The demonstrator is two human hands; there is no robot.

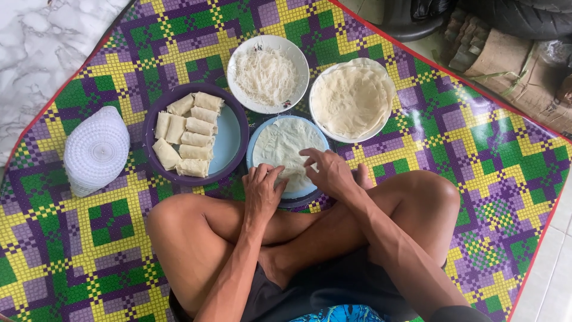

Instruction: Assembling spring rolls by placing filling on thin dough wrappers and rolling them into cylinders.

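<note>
A thin pale wrapper sheet (283, 146) lies flat on a light blue plate (255, 138) in front of my crossed legs. My left hand (262, 191) rests on the sheet's near edge, fingers curled over it. My right hand (328, 173) presses on the near right part of the same sheet, fingers spread. To the left, a purple plate (235, 113) holds several finished pale rolls (187, 134). Behind, a white plate of thin white noodles (266, 74) and a white plate stacked with round wrappers (353, 98) stand side by side.
Everything sits on a woven mat (476, 137) checked in green, purple and yellow with a red border. A white ribbed plastic stack (95, 150) lies at the left. Marble floor (36, 48) shows at top left; cardboard and a tyre (524, 18) at top right.
</note>
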